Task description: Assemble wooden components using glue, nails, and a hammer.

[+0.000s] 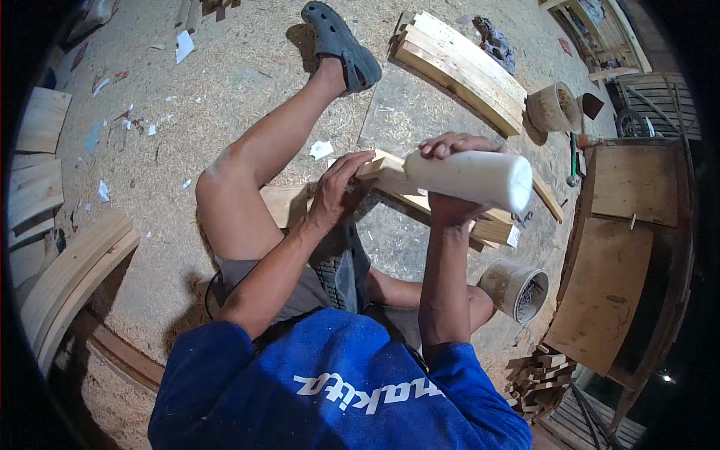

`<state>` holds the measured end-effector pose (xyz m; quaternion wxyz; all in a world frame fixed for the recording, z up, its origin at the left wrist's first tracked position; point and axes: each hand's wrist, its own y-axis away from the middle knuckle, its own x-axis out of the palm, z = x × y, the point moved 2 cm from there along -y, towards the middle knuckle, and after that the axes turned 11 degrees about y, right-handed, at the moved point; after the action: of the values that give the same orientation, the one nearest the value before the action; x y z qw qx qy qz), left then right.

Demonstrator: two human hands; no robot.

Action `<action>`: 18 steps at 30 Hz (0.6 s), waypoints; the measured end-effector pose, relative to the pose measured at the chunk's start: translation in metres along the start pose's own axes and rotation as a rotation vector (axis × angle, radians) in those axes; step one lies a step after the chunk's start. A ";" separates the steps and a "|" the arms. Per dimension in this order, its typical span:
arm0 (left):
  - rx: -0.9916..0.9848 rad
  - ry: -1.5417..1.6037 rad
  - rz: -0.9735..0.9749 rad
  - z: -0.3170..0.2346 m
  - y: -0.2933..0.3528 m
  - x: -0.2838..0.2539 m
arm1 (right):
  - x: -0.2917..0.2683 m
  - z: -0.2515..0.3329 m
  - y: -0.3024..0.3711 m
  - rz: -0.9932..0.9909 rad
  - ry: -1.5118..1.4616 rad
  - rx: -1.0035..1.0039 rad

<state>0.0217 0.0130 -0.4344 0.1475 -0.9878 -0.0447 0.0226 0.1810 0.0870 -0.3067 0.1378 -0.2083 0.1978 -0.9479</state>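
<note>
My right hand [456,143] is wrapped round a white plastic bottle [476,174], which lies tilted on its side with its base toward the right. The bottle's narrow end points left, at a pale wooden piece [388,175]. Closed on the left end of that piece is my left hand [337,186], its fingertips along the edge. Below the bottle, more wooden strips [493,226] lie across each other between my legs. What comes out of the bottle, if anything, cannot be seen.
A stack of planks [461,71] lies at the far right, beside a bucket [545,111]. Nearer stands a bucket [496,283] with nails. Wooden panels [604,281] line the right side. Curved boards [75,274] are at the left, and wood offcuts [541,381] lie low right.
</note>
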 end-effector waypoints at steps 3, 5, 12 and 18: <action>0.064 0.010 -0.013 0.002 -0.002 0.000 | -0.002 -0.017 -0.002 -0.048 -0.093 0.145; 0.060 -0.005 -0.005 0.004 -0.002 0.001 | -0.003 -0.026 -0.002 -0.060 -0.146 0.161; 0.041 0.040 -0.004 0.008 -0.001 0.002 | -0.009 -0.040 0.002 -0.040 -0.190 0.183; 0.012 0.033 -0.033 0.004 -0.002 0.005 | -0.024 -0.026 0.010 -0.072 -0.132 0.116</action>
<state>0.0264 0.0169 -0.4381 0.1543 -0.9863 -0.0584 0.0041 0.1926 0.0948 -0.3406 0.1284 -0.2690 0.1255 -0.9463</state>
